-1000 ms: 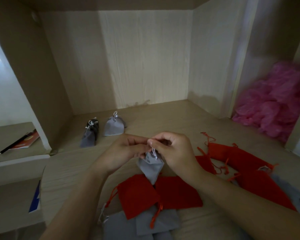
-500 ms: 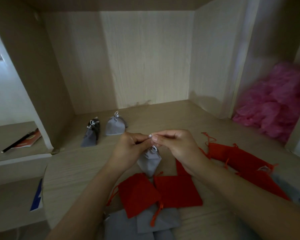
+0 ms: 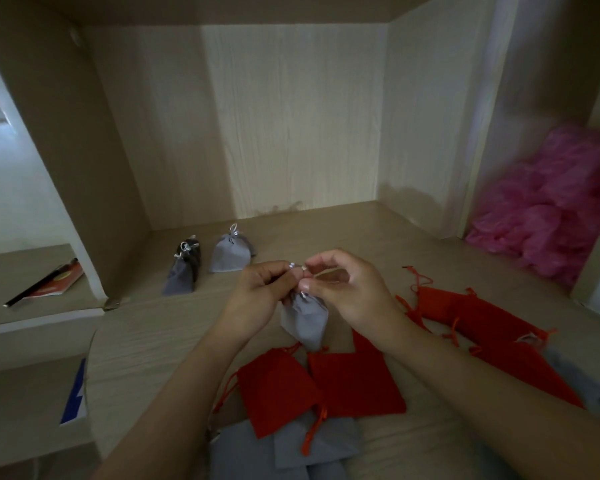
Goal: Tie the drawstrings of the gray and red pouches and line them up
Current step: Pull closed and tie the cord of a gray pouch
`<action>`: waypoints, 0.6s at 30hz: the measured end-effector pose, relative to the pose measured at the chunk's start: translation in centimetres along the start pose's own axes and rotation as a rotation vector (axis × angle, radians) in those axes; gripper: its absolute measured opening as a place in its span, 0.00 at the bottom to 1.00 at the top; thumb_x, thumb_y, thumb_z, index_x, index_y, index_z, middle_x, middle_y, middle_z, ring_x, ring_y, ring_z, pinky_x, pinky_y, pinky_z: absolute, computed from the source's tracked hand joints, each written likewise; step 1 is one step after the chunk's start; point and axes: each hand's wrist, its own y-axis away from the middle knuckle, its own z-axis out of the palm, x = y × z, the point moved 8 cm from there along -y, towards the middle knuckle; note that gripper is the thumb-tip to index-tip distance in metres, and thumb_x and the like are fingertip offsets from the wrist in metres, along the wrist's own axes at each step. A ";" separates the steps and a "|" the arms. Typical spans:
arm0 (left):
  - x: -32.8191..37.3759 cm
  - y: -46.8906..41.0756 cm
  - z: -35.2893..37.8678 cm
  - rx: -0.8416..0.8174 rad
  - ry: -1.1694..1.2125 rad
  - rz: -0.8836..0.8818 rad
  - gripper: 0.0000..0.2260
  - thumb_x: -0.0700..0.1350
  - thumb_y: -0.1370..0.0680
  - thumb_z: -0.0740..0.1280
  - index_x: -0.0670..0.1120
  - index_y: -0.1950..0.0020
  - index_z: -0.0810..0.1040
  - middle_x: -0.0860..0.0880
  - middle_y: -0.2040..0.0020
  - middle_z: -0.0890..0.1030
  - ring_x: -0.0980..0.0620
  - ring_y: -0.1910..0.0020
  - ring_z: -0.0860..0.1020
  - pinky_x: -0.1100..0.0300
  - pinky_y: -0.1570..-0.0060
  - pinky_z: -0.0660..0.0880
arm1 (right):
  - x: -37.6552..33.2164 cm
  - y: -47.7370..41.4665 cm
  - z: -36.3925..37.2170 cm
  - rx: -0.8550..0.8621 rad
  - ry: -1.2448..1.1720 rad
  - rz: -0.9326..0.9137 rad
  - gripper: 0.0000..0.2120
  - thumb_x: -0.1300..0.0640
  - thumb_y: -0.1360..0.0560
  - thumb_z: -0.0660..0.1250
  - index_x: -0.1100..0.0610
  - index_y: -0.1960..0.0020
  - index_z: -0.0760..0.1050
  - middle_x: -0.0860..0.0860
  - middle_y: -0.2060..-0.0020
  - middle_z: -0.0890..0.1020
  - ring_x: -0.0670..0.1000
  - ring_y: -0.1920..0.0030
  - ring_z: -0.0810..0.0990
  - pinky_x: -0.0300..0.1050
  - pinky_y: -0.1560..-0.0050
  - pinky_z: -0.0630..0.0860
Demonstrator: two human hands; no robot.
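Left hand: the left hand point(image 3: 257, 296) pinches one end of the silver drawstring point(image 3: 292, 266) between thumb and forefinger, and the other fingers are curled.
Right hand: the right hand point(image 3: 347, 292) pinches the other end of the cord with its fingertips, very near to the left hand.
Held pouch: the gray pouch point(image 3: 305, 320) hangs from the cord between both hands, its mouth gathered and its bottom corner pointing down, above the wooden shelf point(image 3: 343, 233).
Finished pouches: two tied gray pouches point(image 3: 230, 254) stand side by side at the back left of the shelf, a little apart.
Red pouches: two flat red pouches point(image 3: 354, 382) lie under the hands and overlap each other; more red ones point(image 3: 465, 313) lie to the right.
Untied gray pouches: flat gray pouches point(image 3: 312, 445) lie at the near edge, partly under the red ones.
Right compartment: a heap of pink plastic point(image 3: 551, 216).
Left ledge: a booklet point(image 3: 49, 282) lies flat.
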 end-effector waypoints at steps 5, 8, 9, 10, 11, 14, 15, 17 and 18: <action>-0.3 0.1 0.5 -0.088 0.032 -0.013 0.13 0.39 0.21 0.60 0.38 0.64 0.75 0.53 0.74 0.71 0.59 0.72 0.69 0.66 0.67 0.68 | -0.2 -0.1 0.4 -0.137 -0.127 0.010 0.10 0.71 0.33 0.73 0.59 0.60 0.74 0.55 0.64 0.81 0.49 0.63 0.79 0.36 0.58 0.76; 0.0 0.3 1.0 -0.141 0.015 -0.012 0.13 0.38 0.21 0.59 0.39 0.64 0.74 0.55 0.74 0.73 0.60 0.72 0.70 0.68 0.67 0.69 | 0.0 0.0 0.5 -0.212 -0.186 0.055 0.09 0.70 0.32 0.72 0.59 0.62 0.74 0.53 0.65 0.82 0.48 0.62 0.81 0.36 0.58 0.76; 0.0 0.4 1.2 -0.153 0.019 -0.016 0.13 0.37 0.20 0.59 0.39 0.64 0.74 0.55 0.74 0.74 0.61 0.72 0.70 0.69 0.67 0.70 | 0.0 0.0 0.4 -0.226 -0.193 0.068 0.09 0.69 0.32 0.72 0.58 0.62 0.74 0.53 0.65 0.82 0.49 0.61 0.82 0.36 0.58 0.76; 0.1 0.4 1.3 -0.163 0.028 -0.017 0.12 0.37 0.20 0.58 0.39 0.64 0.74 0.55 0.74 0.75 0.61 0.72 0.71 0.69 0.67 0.70 | 0.0 0.0 0.4 -0.237 -0.197 0.075 0.09 0.69 0.31 0.72 0.58 0.62 0.75 0.53 0.65 0.82 0.50 0.61 0.82 0.37 0.57 0.76; 0.2 0.5 1.4 -0.169 0.033 -0.015 0.12 0.36 0.20 0.58 0.39 0.64 0.74 0.55 0.74 0.75 0.61 0.73 0.71 0.70 0.67 0.71 | 0.0 0.0 0.4 -0.244 -0.200 0.078 0.08 0.68 0.31 0.72 0.58 0.62 0.75 0.53 0.65 0.81 0.50 0.60 0.82 0.38 0.56 0.76; 0.4 0.4 1.1 -0.136 0.061 -0.002 0.11 0.37 0.21 0.60 0.38 0.61 0.76 0.55 0.74 0.75 0.60 0.73 0.70 0.69 0.68 0.71 | -0.1 0.0 0.3 -0.210 -0.216 0.058 0.08 0.69 0.31 0.71 0.59 0.63 0.74 0.52 0.67 0.82 0.47 0.63 0.82 0.35 0.59 0.76; 0.5 0.4 0.9 -0.099 0.072 0.004 0.10 0.37 0.22 0.61 0.38 0.60 0.78 0.54 0.74 0.76 0.60 0.73 0.70 0.69 0.68 0.71 | -0.3 -0.1 0.1 -0.181 -0.210 0.040 0.09 0.69 0.31 0.71 0.59 0.63 0.74 0.51 0.67 0.82 0.45 0.64 0.81 0.33 0.61 0.75; 0.5 0.3 0.6 -0.025 0.088 0.010 0.08 0.36 0.22 0.62 0.37 0.56 0.80 0.54 0.74 0.76 0.60 0.74 0.70 0.69 0.69 0.72 | -0.6 -0.1 -0.1 -0.139 -0.196 0.008 0.09 0.69 0.31 0.71 0.59 0.63 0.73 0.52 0.68 0.81 0.43 0.66 0.80 0.33 0.61 0.74; 0.4 0.3 0.4 -0.001 0.094 0.008 0.07 0.36 0.23 0.63 0.38 0.55 0.81 0.53 0.74 0.76 0.60 0.74 0.71 0.69 0.68 0.73 | -0.7 -0.1 -0.1 -0.133 -0.191 -0.007 0.10 0.69 0.31 0.71 0.59 0.63 0.73 0.54 0.67 0.81 0.43 0.66 0.80 0.33 0.61 0.74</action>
